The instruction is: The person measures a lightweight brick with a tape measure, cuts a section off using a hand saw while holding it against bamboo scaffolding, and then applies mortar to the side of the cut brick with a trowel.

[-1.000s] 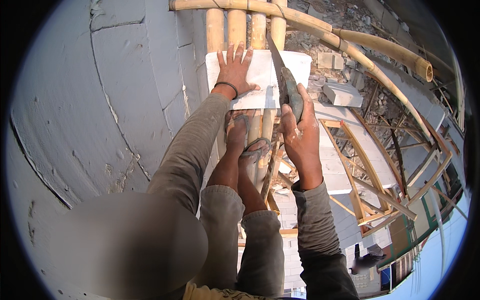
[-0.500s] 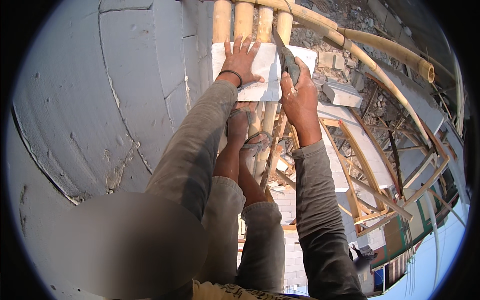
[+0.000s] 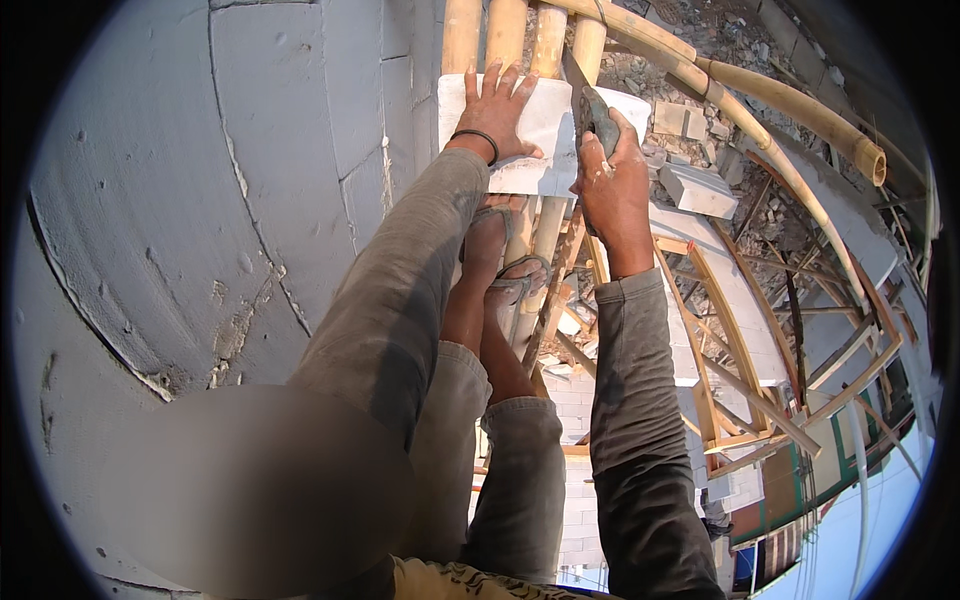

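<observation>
A pale white building block (image 3: 550,105) lies across several bamboo poles (image 3: 506,35) in front of me. My left hand (image 3: 495,115) presses flat on its top with the fingers spread, a dark band around the wrist. In my right hand (image 3: 618,185) is the grey handle of a handsaw (image 3: 600,120), the fingers wrapped round it. The saw's blade points away from me and stands in a cut across the block, near its right end. A narrower part of the block (image 3: 628,107) shows to the right of the blade. How deep the cut goes is hidden.
A grey block wall (image 3: 270,110) rises close on my left. My sandalled feet (image 3: 515,278) stand on the poles below the block. Curved bamboo rails (image 3: 770,100) run at the right, above rubble and a loose block (image 3: 698,190). Timber frames (image 3: 735,340) stand lower right.
The whole view has shifted slightly, so the block and both hands appear a little further right and higher. Left hand and saw keep nearly the same places on the block.
</observation>
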Demonstrator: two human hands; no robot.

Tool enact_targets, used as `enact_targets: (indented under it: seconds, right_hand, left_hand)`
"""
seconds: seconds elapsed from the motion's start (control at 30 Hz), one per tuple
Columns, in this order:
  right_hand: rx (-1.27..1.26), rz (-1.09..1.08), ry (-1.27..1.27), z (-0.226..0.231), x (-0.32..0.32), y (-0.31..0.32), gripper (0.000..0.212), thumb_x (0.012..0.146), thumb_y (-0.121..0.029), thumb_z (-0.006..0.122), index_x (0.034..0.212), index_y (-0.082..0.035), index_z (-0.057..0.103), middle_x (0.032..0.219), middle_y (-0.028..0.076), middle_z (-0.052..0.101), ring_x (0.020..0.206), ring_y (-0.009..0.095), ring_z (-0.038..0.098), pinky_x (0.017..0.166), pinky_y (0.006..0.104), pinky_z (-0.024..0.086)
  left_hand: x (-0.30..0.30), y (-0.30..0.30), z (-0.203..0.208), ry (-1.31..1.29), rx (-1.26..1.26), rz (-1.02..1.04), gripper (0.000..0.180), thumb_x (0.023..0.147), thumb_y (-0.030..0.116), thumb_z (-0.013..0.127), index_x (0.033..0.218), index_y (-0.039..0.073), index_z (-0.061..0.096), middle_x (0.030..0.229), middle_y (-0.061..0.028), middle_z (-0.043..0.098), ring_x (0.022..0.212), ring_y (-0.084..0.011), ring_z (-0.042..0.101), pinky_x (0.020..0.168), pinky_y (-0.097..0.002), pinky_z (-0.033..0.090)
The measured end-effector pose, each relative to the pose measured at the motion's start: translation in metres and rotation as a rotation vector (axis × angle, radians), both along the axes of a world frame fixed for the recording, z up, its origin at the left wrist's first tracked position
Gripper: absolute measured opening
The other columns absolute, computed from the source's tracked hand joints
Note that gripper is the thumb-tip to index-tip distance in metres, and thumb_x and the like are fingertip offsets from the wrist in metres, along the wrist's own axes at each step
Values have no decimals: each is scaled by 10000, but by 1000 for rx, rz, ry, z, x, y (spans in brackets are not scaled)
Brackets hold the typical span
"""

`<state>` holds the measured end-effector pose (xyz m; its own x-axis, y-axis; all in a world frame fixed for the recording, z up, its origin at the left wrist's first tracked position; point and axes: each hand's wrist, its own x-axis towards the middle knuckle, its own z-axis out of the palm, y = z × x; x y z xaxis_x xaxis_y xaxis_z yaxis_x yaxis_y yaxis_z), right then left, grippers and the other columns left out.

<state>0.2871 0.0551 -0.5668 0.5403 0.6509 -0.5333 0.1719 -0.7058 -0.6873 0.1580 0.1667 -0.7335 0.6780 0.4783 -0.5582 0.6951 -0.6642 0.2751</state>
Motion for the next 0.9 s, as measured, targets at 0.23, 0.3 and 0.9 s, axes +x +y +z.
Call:
enact_targets:
  seconds: [0.23, 0.3, 0.9]
  right_hand:
    - [3, 30, 12, 56, -44, -38, 536, 979, -152, 548, 1423, 108, 397, 1287, 378, 570, 1162, 468, 620, 976, 466, 501]
    - [37, 59, -98, -4, -10, -4, 521, 968, -153, 574, 1395, 109, 432, 1208, 374, 612, 1090, 466, 647, 927, 465, 512]
    - [-93, -43, 121, -46, 4, 40, 494, 984, -176, 557, 1356, 135, 467, 962, 313, 688, 599, 271, 713, 586, 378, 567]
  left_hand:
    - [-28, 10, 4, 51, 36, 0, 1311, 555, 700, 858, 1606, 230, 231, 1635, -131, 257, 1541, -358, 112, 1226, -628, 2]
    - [-4, 8, 3, 9, 33, -5, 1312, 552, 704, 857, 1605, 232, 233, 1635, -131, 260, 1540, -359, 117, 1225, -628, 7]
    - [-15, 8, 3, 26, 55, -15, 1302, 556, 687, 863, 1608, 240, 239, 1640, -117, 272, 1543, -358, 130, 1230, -623, 26]
